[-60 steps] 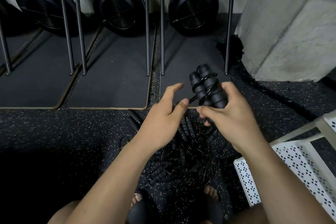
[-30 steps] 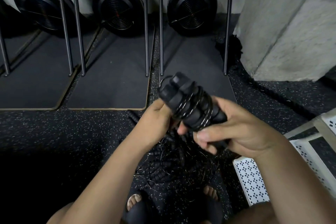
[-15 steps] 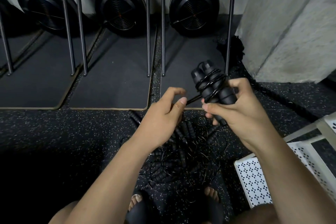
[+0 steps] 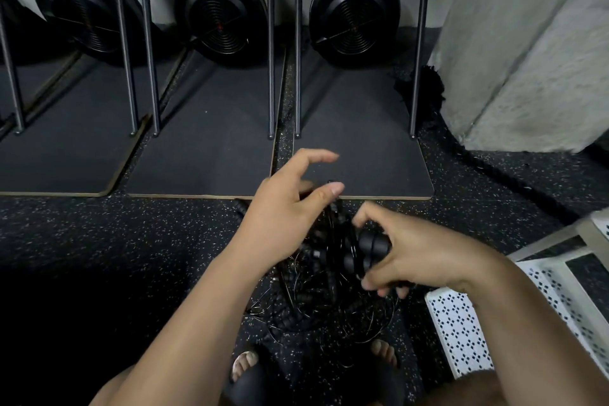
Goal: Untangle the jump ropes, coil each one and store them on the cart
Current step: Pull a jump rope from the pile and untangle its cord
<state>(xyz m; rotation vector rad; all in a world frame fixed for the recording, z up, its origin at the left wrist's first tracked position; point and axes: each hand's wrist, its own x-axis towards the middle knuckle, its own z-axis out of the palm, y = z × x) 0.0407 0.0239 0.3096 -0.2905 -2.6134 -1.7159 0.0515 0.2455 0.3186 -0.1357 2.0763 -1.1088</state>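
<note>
My right hand [image 4: 425, 257] grips a pair of black jump rope handles [image 4: 367, 252], their butt ends pointing left and thin cord looped beside them. My left hand [image 4: 286, 208] hovers just left of and above them, index finger and thumb spread apart and pinching nothing that I can see. A dark cord [image 4: 334, 211] runs down below its thumb. Under both hands a tangled pile of black jump ropes [image 4: 316, 303] lies on the speckled floor, by my sandalled feet. The white perforated cart [image 4: 461, 333] stands at the lower right.
Three black fan-wheel machines [image 4: 220, 16] stand along the back wall behind upright metal rails [image 4: 270, 43] on dark mats [image 4: 362, 155]. A thick black rope [image 4: 514, 181] trails over the floor at the right, beside a concrete pillar [image 4: 527, 43].
My right hand has come down towards the pile and tipped the handles to the left. My left hand has let go of its pinch on the cord and spread open.
</note>
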